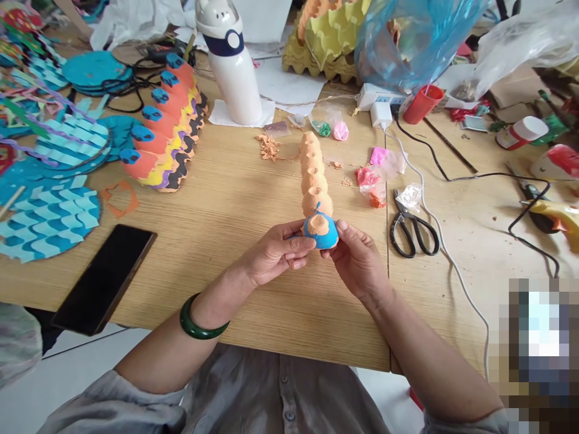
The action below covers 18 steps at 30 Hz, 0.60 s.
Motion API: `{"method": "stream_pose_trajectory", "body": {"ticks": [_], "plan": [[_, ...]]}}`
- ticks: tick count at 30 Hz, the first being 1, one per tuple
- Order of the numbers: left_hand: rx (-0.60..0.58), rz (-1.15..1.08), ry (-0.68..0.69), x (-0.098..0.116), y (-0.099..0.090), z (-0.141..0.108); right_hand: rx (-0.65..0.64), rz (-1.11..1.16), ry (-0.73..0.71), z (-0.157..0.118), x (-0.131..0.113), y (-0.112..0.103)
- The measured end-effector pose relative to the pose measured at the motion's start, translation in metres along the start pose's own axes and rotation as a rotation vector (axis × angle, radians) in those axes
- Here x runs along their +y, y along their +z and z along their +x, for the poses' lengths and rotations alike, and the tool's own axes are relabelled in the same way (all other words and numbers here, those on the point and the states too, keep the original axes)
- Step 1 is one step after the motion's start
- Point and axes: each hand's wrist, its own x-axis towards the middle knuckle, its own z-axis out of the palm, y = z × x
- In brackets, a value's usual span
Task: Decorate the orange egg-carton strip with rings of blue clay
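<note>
Two points of contact on the orange egg-carton strip (313, 175), both at its blue-painted end cup (321, 234). The left hand (277, 253), with a green bangle (203, 318) on the wrist, is partly closed, its fingers curled against the near side of the cup. The right hand (357, 260) is also partly closed, its fingertips pressed to the right side of the cup. The strip is held between both hands above the wood-grain tabletop (235, 241), its far end pointing away from the person. Whether that end touches the tabletop cannot be confirmed. A black smartphone (104, 278) lies left of the hands; black-handled scissors (412, 226) lie to the right. Farther off are a row of orange egg-carton cups with blue tips (163, 126), scalloped teal paper discs (47, 226), a white water bottle (230, 66), a power strip (380, 96) and a yellow pulp egg tray (325, 42).
</note>
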Motion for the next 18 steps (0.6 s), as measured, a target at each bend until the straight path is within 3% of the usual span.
{"method": "stream_pose_trajectory", "body": {"ticks": [12, 15, 18], "plan": [[0.032, -0.018, 0.011, 0.0018, -0.0036, 0.0011, -0.135, -0.009, 0.006, -0.0006, -0.0002, -0.0050], [0.020, -0.023, -0.008, 0.0028, -0.0038, 0.0002, -0.120, -0.094, -0.090, -0.0011, -0.0007, -0.0060], [-0.070, -0.020, -0.004, 0.0036, -0.0024, -0.0002, -0.117, -0.232, -0.229, -0.0032, -0.0004, -0.0058]]}}
